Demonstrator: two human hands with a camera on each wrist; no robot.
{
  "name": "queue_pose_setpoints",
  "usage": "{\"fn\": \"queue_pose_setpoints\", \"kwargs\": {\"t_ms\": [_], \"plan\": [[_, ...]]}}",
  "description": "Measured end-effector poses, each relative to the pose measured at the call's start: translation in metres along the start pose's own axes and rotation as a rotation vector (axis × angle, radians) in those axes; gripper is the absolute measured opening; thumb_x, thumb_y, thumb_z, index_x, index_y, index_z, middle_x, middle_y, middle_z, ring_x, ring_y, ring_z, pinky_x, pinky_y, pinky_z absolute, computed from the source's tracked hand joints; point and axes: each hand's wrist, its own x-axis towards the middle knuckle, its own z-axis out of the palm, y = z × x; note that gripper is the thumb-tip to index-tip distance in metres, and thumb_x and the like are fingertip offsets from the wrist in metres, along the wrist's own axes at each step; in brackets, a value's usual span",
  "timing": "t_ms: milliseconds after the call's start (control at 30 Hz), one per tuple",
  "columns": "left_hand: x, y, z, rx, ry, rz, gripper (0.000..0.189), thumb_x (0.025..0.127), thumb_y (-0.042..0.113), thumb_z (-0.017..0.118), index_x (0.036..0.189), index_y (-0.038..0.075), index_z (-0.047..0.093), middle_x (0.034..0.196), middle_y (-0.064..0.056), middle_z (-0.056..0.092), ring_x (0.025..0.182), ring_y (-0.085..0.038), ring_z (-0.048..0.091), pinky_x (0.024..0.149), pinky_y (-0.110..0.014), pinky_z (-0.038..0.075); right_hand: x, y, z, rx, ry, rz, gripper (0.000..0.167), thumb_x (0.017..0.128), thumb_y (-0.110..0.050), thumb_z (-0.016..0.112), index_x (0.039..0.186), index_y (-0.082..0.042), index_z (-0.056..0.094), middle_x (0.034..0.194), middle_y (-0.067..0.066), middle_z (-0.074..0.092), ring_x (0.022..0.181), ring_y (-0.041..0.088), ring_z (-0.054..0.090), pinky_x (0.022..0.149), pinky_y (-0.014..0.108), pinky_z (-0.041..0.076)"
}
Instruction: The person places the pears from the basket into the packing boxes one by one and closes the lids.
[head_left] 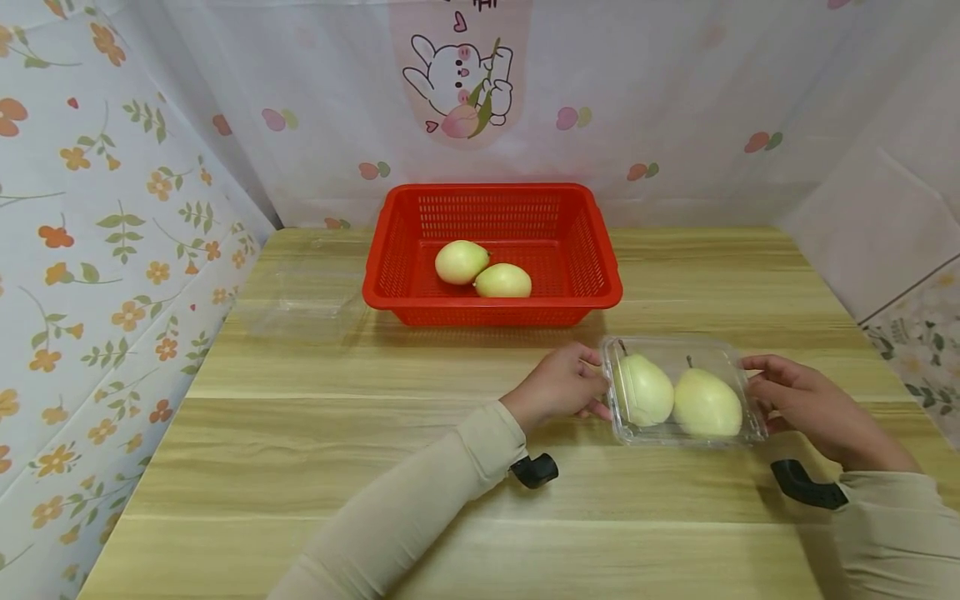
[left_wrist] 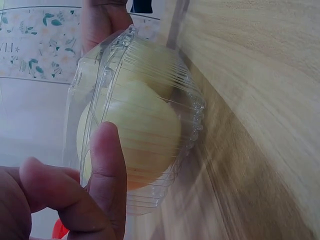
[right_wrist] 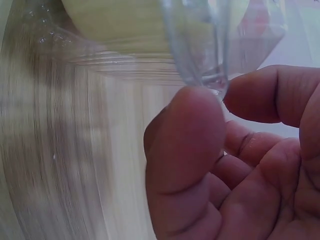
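Observation:
A clear plastic clamshell box [head_left: 678, 346] with its lid down is at the right of the table. Two pale yellow pears [head_left: 707, 404] lie inside it side by side, stems toward the back. At the box's left end, my left hand [head_left: 558, 385] holds the rim, one fingertip against the ribbed side in the left wrist view. My right hand [head_left: 813, 404] has the right end; in the right wrist view its thumb [right_wrist: 192, 135] and a finger pinch the rim of the box. The box appears raised slightly over the wood in the left wrist view.
A red plastic basket [head_left: 491, 313] stands at the back middle of the wooden table [head_left: 300, 467], with two more pears [head_left: 461, 262] in it. Left of the basket sits another clear plastic box [head_left: 311, 304]. Printed cloth [head_left: 322, 83] hangs behind and beside the table.

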Motion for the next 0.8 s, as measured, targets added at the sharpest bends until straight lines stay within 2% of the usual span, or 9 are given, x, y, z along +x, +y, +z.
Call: {"fn": "queue_pose_setpoints", "kwargs": {"t_ms": [133, 333, 400, 667, 800], "plan": [[0.0023, -0.0009, 0.0033, 0.001, 0.005, -0.008, 0.023, 0.095, 0.0, 0.06, 0.117, 0.001, 0.05, 0.087, -0.005, 0.066, 0.064, -0.024, 0.071, 0.05, -0.022, 0.045, 0.0, 0.0023, -0.0031, -0.007, -0.008, 0.012, 0.039, 0.108, -0.018, 0.038, 0.139, 0.005, 0.033, 0.085, 0.006, 0.049, 0.07, 0.017, 0.051, 0.059, 0.036, 0.051], [0.0042, -0.0016, 0.006, -0.004, 0.004, -0.02, 0.022, 0.096, 0.0, 0.06, 0.116, 0.001, 0.05, 0.086, -0.005, 0.065, 0.065, -0.024, 0.071, 0.048, -0.02, 0.044, 0.0008, 0.0055, -0.0071, 0.01, -0.008, 0.027, 0.023, 0.108, -0.019, 0.04, 0.13, -0.013, 0.046, 0.085, 0.005, 0.051, 0.071, 0.017, 0.052, 0.06, 0.035, 0.052], [0.0054, -0.0026, 0.0065, -0.009, 0.002, -0.021, 0.022, 0.096, -0.001, 0.059, 0.116, 0.001, 0.05, 0.086, -0.006, 0.065, 0.065, -0.025, 0.071, 0.047, -0.02, 0.044, 0.001, 0.006, -0.0079, 0.009, -0.008, 0.031, 0.022, 0.108, -0.019, 0.04, 0.129, -0.016, 0.046, 0.085, 0.005, 0.051, 0.072, 0.016, 0.052, 0.06, 0.035, 0.052], [0.0081, -0.0066, 0.0071, -0.008, 0.003, -0.038, 0.022, 0.094, -0.003, 0.058, 0.115, 0.0, 0.052, 0.084, -0.006, 0.065, 0.064, -0.024, 0.071, 0.047, -0.019, 0.046, 0.0021, 0.0078, -0.0086, 0.006, -0.018, 0.047, 0.025, 0.108, -0.02, 0.039, 0.131, -0.013, 0.045, 0.085, 0.005, 0.049, 0.071, 0.017, 0.05, 0.059, 0.036, 0.05], [0.0087, -0.0075, 0.0069, -0.011, 0.006, -0.045, 0.022, 0.095, -0.003, 0.059, 0.116, 0.001, 0.052, 0.085, -0.007, 0.064, 0.065, -0.025, 0.071, 0.048, -0.019, 0.047, 0.0032, 0.007, -0.0086, -0.004, -0.021, 0.059, 0.029, 0.108, -0.02, 0.038, 0.134, -0.006, 0.042, 0.084, 0.005, 0.049, 0.07, 0.017, 0.049, 0.059, 0.036, 0.051]]}}
